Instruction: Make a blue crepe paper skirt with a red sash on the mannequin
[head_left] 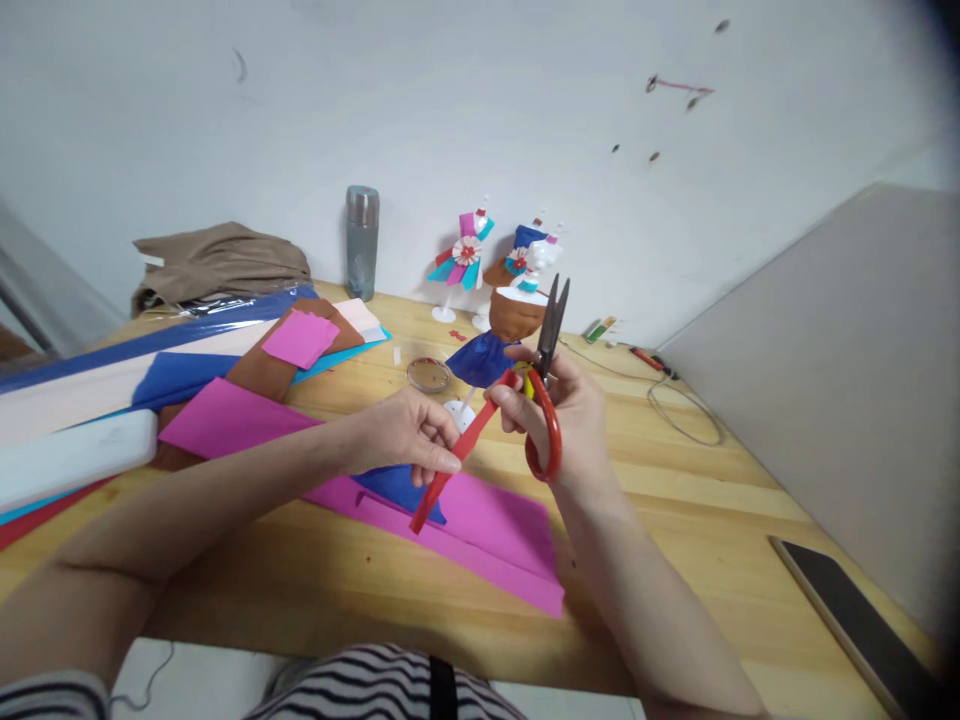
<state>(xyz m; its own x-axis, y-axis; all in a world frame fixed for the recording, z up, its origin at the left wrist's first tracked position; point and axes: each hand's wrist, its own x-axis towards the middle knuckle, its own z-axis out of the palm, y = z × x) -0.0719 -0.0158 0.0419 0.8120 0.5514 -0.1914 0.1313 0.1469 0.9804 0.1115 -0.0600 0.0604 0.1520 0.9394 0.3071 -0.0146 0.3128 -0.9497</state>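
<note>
above the wooden table [675, 520] and pink paper sheet [480, 520], left hand [405, 435] pinching red paper strip [450, 470], right hand [574, 415] gripping red-handled scissors [546, 380], blades nearly closed, pointing upward.

A long, narrow strip of red paper [448, 470] runs on a slant above the wide pink paper sheet [480, 530], its lower end hanging just over the sheet's middle and its upper end rising to the right. A pair of scissors with red plastic loop handles and dark metal blades [546, 385] stands nearly upright above the sheet's far right part, blades closed and pointing up (handles lowest). The strip's upper end meets the scissors at the handles.
</note>
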